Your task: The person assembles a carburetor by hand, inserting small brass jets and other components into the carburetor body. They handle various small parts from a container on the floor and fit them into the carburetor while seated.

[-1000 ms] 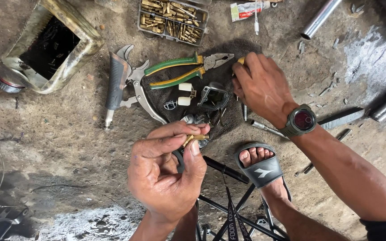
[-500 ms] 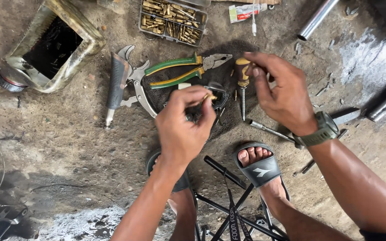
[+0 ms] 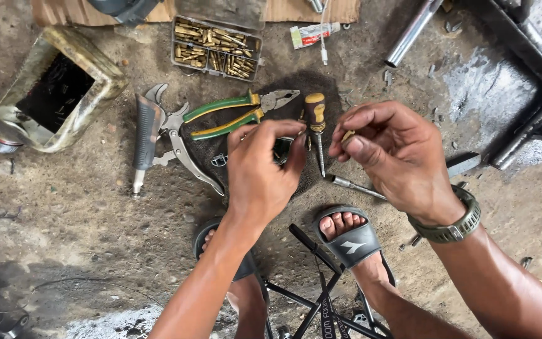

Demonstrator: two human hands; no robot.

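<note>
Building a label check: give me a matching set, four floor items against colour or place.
Things:
1. pliers
2. screwdriver
3. parts box
4. watch

Descriptions:
A. olive strap, on the right wrist
B. green handles
C. clear tray of brass pieces, top of view
D. brown and yellow handle, tip pointing toward the feet

Pairs: 1-B, 2-D, 3-C, 4-A

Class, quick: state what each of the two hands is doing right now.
Left hand: fingers curled down onto the small parts on the ground; whether it grips one cannot be told.
Right hand: closed, pinching a small brass piece.
</note>
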